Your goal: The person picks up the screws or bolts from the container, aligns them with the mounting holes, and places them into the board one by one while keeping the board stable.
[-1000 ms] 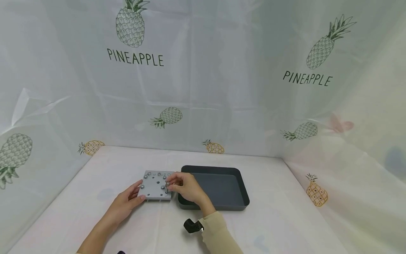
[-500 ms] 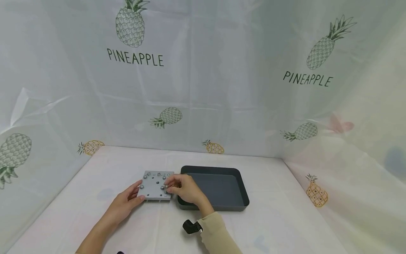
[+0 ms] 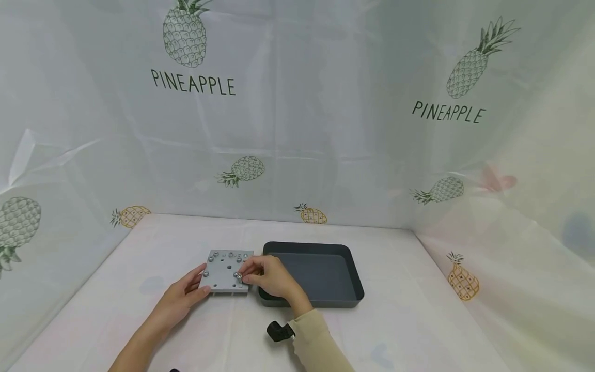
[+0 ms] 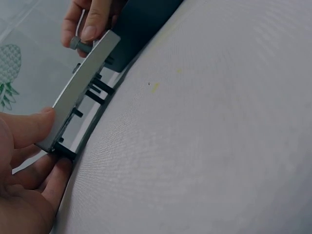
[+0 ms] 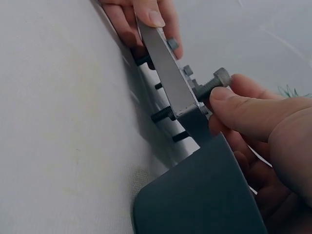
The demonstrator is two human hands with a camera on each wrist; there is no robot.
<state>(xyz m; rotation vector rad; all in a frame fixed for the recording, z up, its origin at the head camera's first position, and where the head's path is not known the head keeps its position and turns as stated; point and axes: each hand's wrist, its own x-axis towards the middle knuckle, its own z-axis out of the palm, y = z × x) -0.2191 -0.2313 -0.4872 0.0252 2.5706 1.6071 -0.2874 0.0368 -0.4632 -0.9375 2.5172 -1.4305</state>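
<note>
A silver metal plate (image 3: 218, 279) stands raised off the white cloth, with several bolts through it whose dark threaded ends stick out underneath, as both wrist views show. My left hand (image 3: 178, 299) grips its left edge, thumb on top and fingers at the side and below. At the near right corner, my right hand (image 3: 274, 278) pinches a socket-head bolt (image 5: 212, 86) between thumb and fingers. That bolt stands up from the plate's top face, head outward, with much of its thread showing. Whether its tip sits in a hole cannot be seen.
A dark grey rectangular tray (image 3: 313, 279) stands close against the plate's right side, under my right hand and wrist. White cloth (image 3: 400, 310) covers the table, and a pineapple-print curtain (image 3: 321, 129) rises behind and at both sides.
My right hand has brought the bolt slightly lower and to the left over the plate's near right corner. My left hand keeps its grip on the plate. The head view has shifted slightly.
</note>
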